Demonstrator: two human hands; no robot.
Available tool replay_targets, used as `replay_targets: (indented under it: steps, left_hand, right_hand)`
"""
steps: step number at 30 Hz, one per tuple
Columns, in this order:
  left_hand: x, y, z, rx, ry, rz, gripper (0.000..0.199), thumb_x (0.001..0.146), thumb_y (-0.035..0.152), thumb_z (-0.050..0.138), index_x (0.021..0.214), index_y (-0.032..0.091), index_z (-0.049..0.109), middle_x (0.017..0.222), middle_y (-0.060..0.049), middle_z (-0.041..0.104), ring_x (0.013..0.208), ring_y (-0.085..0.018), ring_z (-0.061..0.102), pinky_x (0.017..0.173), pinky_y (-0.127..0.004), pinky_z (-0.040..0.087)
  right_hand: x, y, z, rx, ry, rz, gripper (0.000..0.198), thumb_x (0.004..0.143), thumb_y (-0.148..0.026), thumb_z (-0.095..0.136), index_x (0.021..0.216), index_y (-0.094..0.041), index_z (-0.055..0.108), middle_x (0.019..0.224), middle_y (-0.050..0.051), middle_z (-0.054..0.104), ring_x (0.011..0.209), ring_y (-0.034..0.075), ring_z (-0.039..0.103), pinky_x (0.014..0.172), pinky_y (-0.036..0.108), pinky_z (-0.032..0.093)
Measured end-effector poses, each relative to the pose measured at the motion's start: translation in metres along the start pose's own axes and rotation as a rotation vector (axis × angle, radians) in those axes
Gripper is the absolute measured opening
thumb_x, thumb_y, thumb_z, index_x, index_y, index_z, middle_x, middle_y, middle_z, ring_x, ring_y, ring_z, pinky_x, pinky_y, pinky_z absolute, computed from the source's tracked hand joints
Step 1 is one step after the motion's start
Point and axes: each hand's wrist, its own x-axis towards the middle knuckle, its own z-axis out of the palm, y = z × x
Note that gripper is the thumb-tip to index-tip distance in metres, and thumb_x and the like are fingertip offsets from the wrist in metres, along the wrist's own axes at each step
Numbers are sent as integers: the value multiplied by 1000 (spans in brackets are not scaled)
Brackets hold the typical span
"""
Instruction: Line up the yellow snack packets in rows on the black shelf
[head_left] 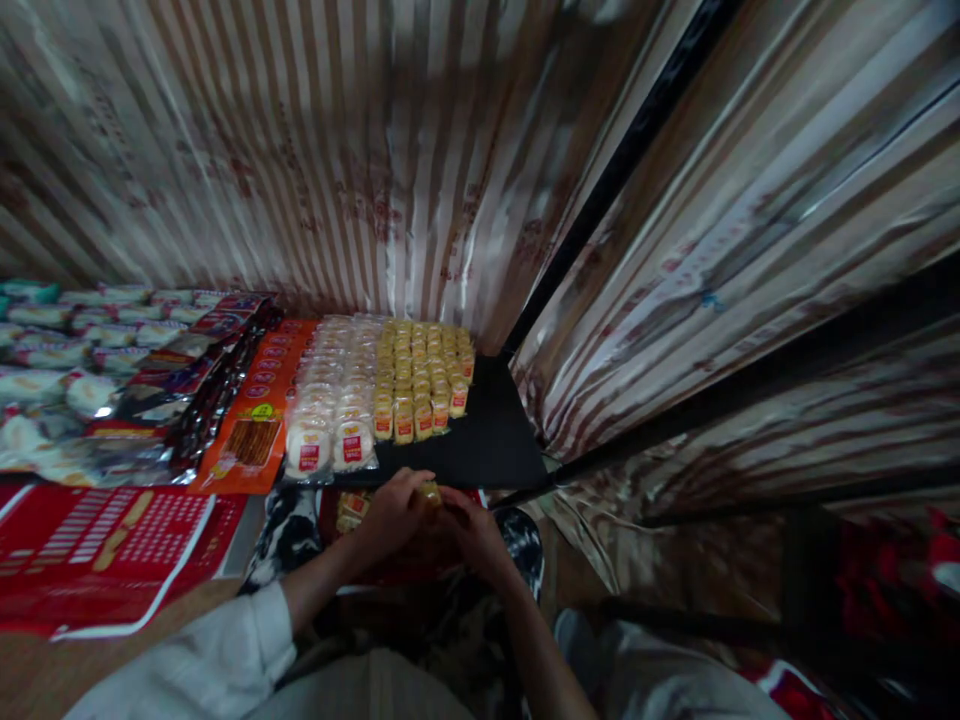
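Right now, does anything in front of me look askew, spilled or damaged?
I see no spill or clear damage, though the picture is dim. The dark shiny packets look askew: they lie in a slanted, uneven pile beside the orange packaging, while the yellow packets stand in fairly neat rows.

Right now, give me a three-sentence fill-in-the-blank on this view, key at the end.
1. Between the left hand and the right hand is a small packet coloured ____.
2. In the picture, the orange packaging lies on the ____ side of the white packets.
3. The shelf is coloured ____.
Missing words: yellow; left; black.
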Motion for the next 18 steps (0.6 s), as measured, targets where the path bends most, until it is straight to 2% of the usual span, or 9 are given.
replay_targets:
  steps: [4, 8, 13, 18]
  left_hand:
    - [25, 20, 2, 20, 22, 80, 44, 76, 10, 40, 118, 17, 51, 113, -8, 59, 104, -16, 56, 94, -32, 44]
    - [48, 43, 11, 2, 71, 85, 46, 76, 10, 40, 121, 15, 48, 114, -10, 58, 102, -18, 56, 94, -35, 45]
    - [71, 67, 31, -96, 182, 72, 48, 78, 11, 37, 126, 13, 41, 126, -12, 50, 104, -17, 56, 96, -35, 45]
    - [95, 75, 52, -157, 164, 44, 45, 80, 15, 38, 125, 15, 43, 133, -10, 46, 122, -18, 43, 106, -36, 34]
  right_hand:
    - [8, -6, -14, 170, 114, 5, 31, 76, -35, 59, 105, -24, 62, 100, 4, 69, 93, 20, 64, 86, 36, 50]
    - [26, -1, -33, 300, 244, -12, 37, 71, -42, 63, 103, -22, 64, 96, 5, 70, 90, 22, 64, 82, 36, 51]
    - [63, 11, -62, 269, 464, -12, 44, 67, -43, 64, 103, -19, 64, 92, 7, 70, 87, 22, 64, 80, 37, 51]
    - [106, 22, -86, 185, 561, 0, 47, 68, -45, 60, 106, -16, 61, 96, 8, 68, 89, 23, 63, 83, 39, 49]
